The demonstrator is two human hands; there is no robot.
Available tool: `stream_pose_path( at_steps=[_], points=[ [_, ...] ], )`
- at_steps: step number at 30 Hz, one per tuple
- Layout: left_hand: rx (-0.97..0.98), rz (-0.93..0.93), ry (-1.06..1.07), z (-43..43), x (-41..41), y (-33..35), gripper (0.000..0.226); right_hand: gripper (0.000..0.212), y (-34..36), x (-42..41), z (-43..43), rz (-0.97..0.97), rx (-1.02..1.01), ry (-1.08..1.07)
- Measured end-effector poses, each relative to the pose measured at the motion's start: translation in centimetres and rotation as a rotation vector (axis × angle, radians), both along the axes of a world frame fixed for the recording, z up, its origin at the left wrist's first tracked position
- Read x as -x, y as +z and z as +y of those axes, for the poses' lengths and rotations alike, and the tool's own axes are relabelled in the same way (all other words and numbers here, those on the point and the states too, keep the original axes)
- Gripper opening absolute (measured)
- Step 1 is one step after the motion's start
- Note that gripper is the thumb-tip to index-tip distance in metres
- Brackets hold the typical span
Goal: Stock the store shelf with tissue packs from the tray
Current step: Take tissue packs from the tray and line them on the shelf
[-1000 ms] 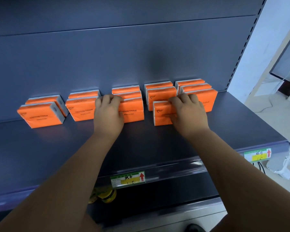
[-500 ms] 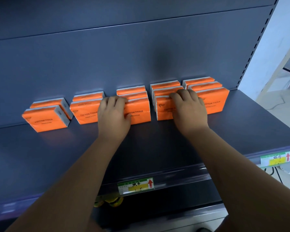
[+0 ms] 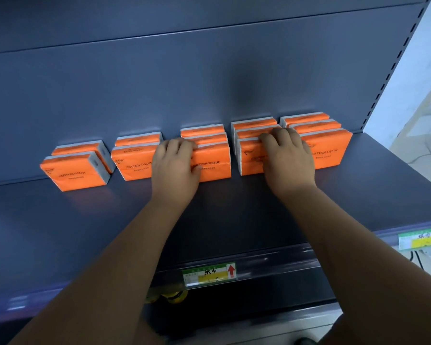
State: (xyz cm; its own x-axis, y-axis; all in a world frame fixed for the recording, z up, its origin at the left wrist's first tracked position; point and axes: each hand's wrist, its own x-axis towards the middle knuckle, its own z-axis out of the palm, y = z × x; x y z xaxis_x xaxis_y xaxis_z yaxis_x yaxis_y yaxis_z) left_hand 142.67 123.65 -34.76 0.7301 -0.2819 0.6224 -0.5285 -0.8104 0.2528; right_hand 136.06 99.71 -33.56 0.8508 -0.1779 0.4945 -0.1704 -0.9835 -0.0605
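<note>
Orange tissue packs stand in five short rows along the back of the grey shelf [image 3: 234,215]. My left hand [image 3: 174,165] holds the front pack of the middle row [image 3: 214,163], fingers curled over its top edge and thumb on its front face. My right hand [image 3: 289,160] has its fingers curled over the top of the front pack of the fourth row [image 3: 249,158], which sits tight against the packs behind it. The tray is out of view.
More packs stand at the far left [image 3: 70,173], left of centre [image 3: 132,165] and far right [image 3: 331,150]. Price labels [image 3: 209,272] [image 3: 421,241] hang on the shelf's front rail. A yellow object [image 3: 167,296] lies on the lower shelf.
My right hand has pushed its front pack back until it meets the fourth row. My left hand has stayed on the middle row's front pack.
</note>
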Motion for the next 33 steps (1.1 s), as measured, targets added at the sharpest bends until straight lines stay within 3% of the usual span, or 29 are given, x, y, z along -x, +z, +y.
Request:
stream_pose_path(
  at_steps=[8, 12, 17, 20, 25, 33],
  points=[
    [-0.04, 0.029, 0.032, 0.0, 0.5, 0.3, 0.049, 0.062, 0.1, 0.3, 0.2, -0.021, -0.007, -0.002],
    [-0.061, 0.022, 0.035, -0.3, 0.7, 0.7, 0.05, 0.078, 0.4, 0.8, 0.5, -0.142, -0.029, 0.167],
    [-0.067, -0.008, 0.003, -0.7, 1.4, 1.8, 0.045, 0.053, 0.9, 1.6, 1.8, -0.224, -0.044, 0.343],
    [-0.036, 0.007, 0.037, -1.0, 2.6, 2.4, 0.047, 0.051, 1.5, 2.2, 3.7, -0.223, -0.051, 0.319],
    [-0.005, 0.139, 0.118, -0.6, 5.5, 3.6, 0.07, 0.067, 2.6, 3.6, 7.8, -0.151, -0.154, 0.263],
    [0.061, 0.136, 0.376, 5.1, 11.0, 6.5, 0.057, 0.065, 3.9, 7.3, 16.8, -0.104, -0.296, 0.247]
  ],
)
